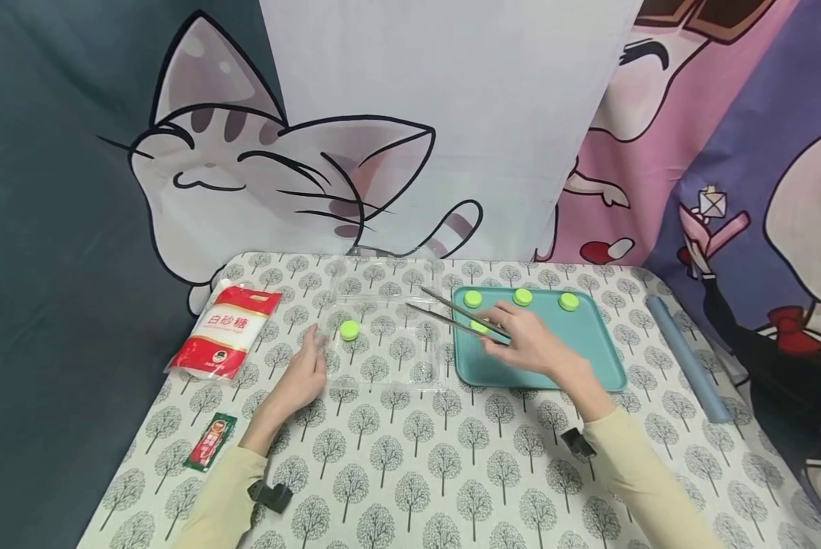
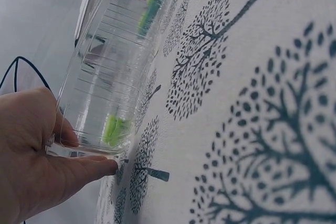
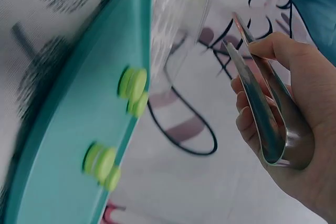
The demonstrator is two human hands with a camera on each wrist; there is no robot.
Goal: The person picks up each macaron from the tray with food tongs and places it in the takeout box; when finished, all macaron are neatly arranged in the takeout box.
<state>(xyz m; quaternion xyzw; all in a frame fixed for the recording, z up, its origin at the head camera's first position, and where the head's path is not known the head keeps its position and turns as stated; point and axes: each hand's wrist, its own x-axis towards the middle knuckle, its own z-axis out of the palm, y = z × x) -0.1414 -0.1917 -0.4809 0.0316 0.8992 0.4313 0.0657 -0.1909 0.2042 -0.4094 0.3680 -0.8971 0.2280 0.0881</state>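
Observation:
My left hand (image 1: 303,374) grips the left wall of a clear plastic box (image 2: 94,103) between thumb and fingers. Inside that box, near its left side, sits one bright green macaron (image 1: 349,330). Metal tongs (image 3: 262,103) are in my right hand (image 1: 530,339), held above the teal tray (image 1: 554,366). Their tips reach left over the box's right part, spread apart with nothing between them. Several more green macarons lie on the tray, among them one at the back right (image 1: 569,302) and another (image 1: 479,325) partly hidden behind the tongs.
A red and white bag (image 1: 225,329) lies at the table's left, with a small green and red packet (image 1: 210,441) nearer the front. To the right of the tray is a long blue-grey roll (image 1: 687,358). A cat-printed curtain (image 1: 410,76) hangs behind the table.

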